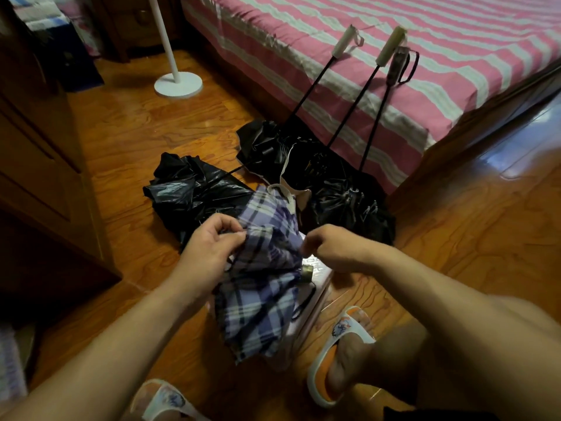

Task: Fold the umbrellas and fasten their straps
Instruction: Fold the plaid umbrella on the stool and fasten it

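On the wood floor beside the striped bed (394,56), left hand (209,247) and right hand (331,247) pinched the soft plaid umbrella (261,287); crumpled glossy black umbrellas (194,189) crowded ahead.

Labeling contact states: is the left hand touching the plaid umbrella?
Touching. The head view shows the left hand pinching a fold of the plaid umbrella canopy between thumb and fingers, with no gap between them.

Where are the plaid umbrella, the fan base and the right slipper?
Plaid umbrella (258,302): head view, on its canopy cloth.
Fan base (178,84): head view, on the round white foot.
Right slipper (349,326): head view, on its white strap.
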`<state>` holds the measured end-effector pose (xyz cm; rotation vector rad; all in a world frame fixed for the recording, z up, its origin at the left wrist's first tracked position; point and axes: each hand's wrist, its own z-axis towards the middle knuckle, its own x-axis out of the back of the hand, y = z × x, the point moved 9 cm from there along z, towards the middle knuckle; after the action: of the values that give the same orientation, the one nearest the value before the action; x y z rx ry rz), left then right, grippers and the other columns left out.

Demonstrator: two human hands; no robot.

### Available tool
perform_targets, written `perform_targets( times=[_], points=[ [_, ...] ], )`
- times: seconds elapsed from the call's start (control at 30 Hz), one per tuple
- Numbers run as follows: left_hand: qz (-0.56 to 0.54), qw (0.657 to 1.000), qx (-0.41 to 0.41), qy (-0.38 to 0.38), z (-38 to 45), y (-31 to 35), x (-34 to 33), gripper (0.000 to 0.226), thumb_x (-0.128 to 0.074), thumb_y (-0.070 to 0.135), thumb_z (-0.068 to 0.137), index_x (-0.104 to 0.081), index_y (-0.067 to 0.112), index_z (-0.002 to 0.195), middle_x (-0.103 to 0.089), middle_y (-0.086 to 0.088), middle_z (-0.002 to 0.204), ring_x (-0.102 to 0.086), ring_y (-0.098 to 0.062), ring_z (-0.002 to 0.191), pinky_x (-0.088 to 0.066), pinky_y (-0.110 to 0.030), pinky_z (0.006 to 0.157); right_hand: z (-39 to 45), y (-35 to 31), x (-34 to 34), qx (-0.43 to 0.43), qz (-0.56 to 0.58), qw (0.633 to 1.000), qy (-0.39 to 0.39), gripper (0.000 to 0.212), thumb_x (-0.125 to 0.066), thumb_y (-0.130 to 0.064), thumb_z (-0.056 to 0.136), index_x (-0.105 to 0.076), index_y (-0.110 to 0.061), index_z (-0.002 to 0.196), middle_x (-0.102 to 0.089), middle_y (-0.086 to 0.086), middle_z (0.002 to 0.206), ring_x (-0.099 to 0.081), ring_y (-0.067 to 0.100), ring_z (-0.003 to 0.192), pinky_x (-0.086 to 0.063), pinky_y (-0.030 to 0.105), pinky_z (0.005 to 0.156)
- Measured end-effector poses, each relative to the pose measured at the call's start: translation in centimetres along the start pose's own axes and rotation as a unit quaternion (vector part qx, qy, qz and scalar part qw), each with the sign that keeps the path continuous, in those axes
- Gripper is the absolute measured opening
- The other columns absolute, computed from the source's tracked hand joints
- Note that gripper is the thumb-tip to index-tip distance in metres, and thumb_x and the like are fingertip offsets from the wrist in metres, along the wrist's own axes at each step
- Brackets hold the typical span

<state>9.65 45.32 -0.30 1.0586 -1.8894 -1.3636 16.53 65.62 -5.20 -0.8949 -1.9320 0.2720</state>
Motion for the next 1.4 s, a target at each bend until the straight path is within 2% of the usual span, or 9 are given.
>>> perform_targets(
  times=[0.13,0.27,0.4,0.57,0.67,0.73,1.03,1.27,1.4],
  points=[
    [0.031,0.998,0.011,-0.045,-0.1,0.2,0.0,0.032,-0.067,0.01,0.095,-0.061,0.027,0.121,-0.072,-0.01,0.113,-0.071,-0.027,0.106,-0.057,-0.049,0.094,-0.6,-0.5,-3.4,0.021,0.013,0.998,-0.061,0.059,-0.047,0.004,0.091,-0.054,-0.018,0.145,-0.057,0.003,0.143,-0.053,0.021,0.131,-0.045,0.034,0.108],
    [0.076,0.994,-0.071,0.033,0.6,1.4,1.0,0.033,-0.061,-0.002,0.097,-0.071,0.028,0.088,-0.068,-0.004,0.093,-0.064,-0.025,0.091,-0.055,-0.04,0.076,-0.9,-1.1,-3.6,0.042,0.038,0.997,-0.057,0.052,-0.053,-0.004,0.097,-0.051,-0.021,0.146,-0.056,0.002,0.142,-0.053,0.022,0.128,-0.046,0.04,0.109],
    [-0.066,0.997,-0.023,0.029,1.7,1.0,1.1,0.037,-0.045,-0.015,0.098,-0.059,0.016,0.083,-0.057,-0.006,0.084,-0.053,-0.023,0.078,-0.042,-0.033,0.065,-1.4,-2.2,-3.8,0.045,0.078,0.992,-0.086,0.046,-0.053,0.001,0.093,-0.06,-0.015,0.135,-0.063,0.004,0.13,-0.059,0.023,0.119,-0.052,0.036,0.1],
    [-0.048,0.999,0.0,0.002,2.4,1.1,0.2,0.033,-0.043,-0.014,0.098,-0.062,0.012,0.09,-0.058,-0.007,0.087,-0.055,-0.02,0.074,-0.049,-0.029,0.063,-0.9,-1.8,-4.2,0.007,0.171,0.981,-0.088,0.044,-0.058,-0.003,0.095,-0.06,-0.02,0.137,-0.059,-0.005,0.109,-0.058,0.015,0.101,-0.048,0.027,0.083],
    [-0.003,1.0,-0.016,-0.008,2.4,1.5,-0.5,0.029,-0.05,-0.012,0.096,-0.066,0.012,0.093,-0.064,-0.004,0.088,-0.059,-0.02,0.082,-0.05,-0.032,0.073,-0.1,-1.5,-5.3,0.003,0.223,0.974,-0.043,0.015,-0.065,-0.008,0.094,-0.067,-0.022,0.096,-0.061,-0.001,0.096,-0.057,0.017,0.087,-0.046,0.03,0.075],
    [0.038,0.999,-0.028,-0.001,2.5,1.9,-0.1,0.027,-0.053,-0.01,0.096,-0.068,0.013,0.094,-0.068,0.001,0.085,-0.061,-0.017,0.083,-0.049,-0.03,0.073,0.4,-1.0,-5.3,0.004,0.257,0.966,-0.004,0.007,-0.07,-0.01,0.092,-0.065,-0.015,0.092,-0.062,0.003,0.09,-0.057,0.017,0.081,-0.047,0.03,0.071],
    [0.045,0.994,-0.013,0.098,2.6,1.3,3.4,0.026,-0.055,-0.007,0.096,-0.067,0.015,0.087,-0.064,-0.001,0.079,-0.057,-0.015,0.067,-0.042,-0.02,0.045,-0.1,1.0,-3.9,0.015,0.231,0.962,0.147,0.037,-0.081,-0.008,0.078,-0.056,-0.033,0.089,-0.061,-0.008,0.069,-0.059,0.01,0.068,-0.056,0.042,0.074],
    [0.058,0.998,0.004,0.039,1.7,1.0,2.3,0.02,-0.059,-0.001,0.096,-0.071,0.015,0.092,-0.069,0.001,0.085,-0.063,-0.02,0.083,-0.049,-0.038,0.073,-0.3,0.6,-4.9,0.012,0.213,0.975,0.055,0.027,-0.077,0.0,0.081,-0.065,-0.015,0.1,-0.067,0.0,0.094,-0.064,0.018,0.087,-0.056,0.035,0.079],
    [0.061,0.996,0.003,0.058,1.5,0.7,2.6,0.019,-0.058,-0.001,0.097,-0.071,0.013,0.094,-0.069,-0.004,0.089,-0.063,-0.018,0.081,-0.05,-0.032,0.067,-0.8,-0.3,-4.8,0.036,0.179,0.981,0.07,0.014,-0.082,-0.015,0.084,-0.069,-0.016,0.08,-0.066,-0.005,0.077,-0.06,0.009,0.072,-0.049,0.026,0.067]
  ],
)
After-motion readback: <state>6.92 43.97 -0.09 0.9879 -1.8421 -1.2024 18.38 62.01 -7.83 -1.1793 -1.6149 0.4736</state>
